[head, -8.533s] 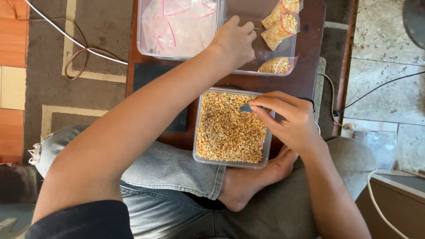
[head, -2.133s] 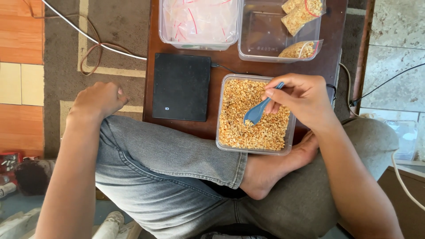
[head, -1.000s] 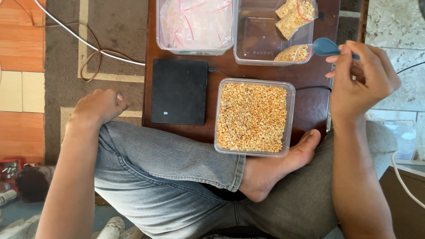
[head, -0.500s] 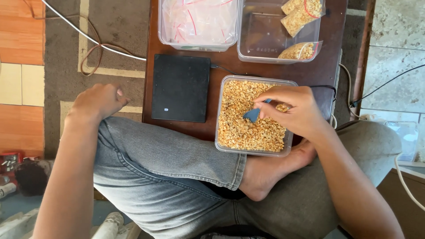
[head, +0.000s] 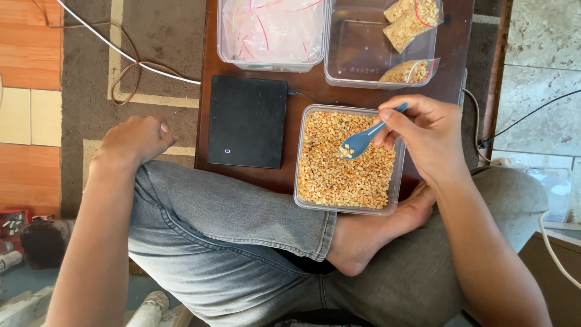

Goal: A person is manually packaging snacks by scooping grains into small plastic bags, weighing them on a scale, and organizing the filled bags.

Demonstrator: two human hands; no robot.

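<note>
My right hand (head: pixel 430 136) grips a small blue spoon (head: pixel 362 140) by its handle. The spoon's bowl carries a few golden grains and hovers just above a clear square tub of golden grains (head: pixel 345 160) on a dark wooden table (head: pixel 302 94). My left hand (head: pixel 134 140) is closed in a loose fist and rests on my left knee, off the table's left edge, holding nothing. A black flat scale (head: pixel 247 120) lies left of the grain tub.
At the table's far edge stand a clear tub of empty zip bags (head: pixel 271 31) and a clear tub with filled grain bags (head: pixel 387 42). My crossed legs in jeans and a bare foot (head: pixel 369 233) press against the near edge. Cables (head: pixel 130 63) run over the rug at left.
Over the last second my right hand brought the spoon back from the right of the bag tub, dipped it into the grains and lifted it with a few grains. My left hand stayed on my knee.
</note>
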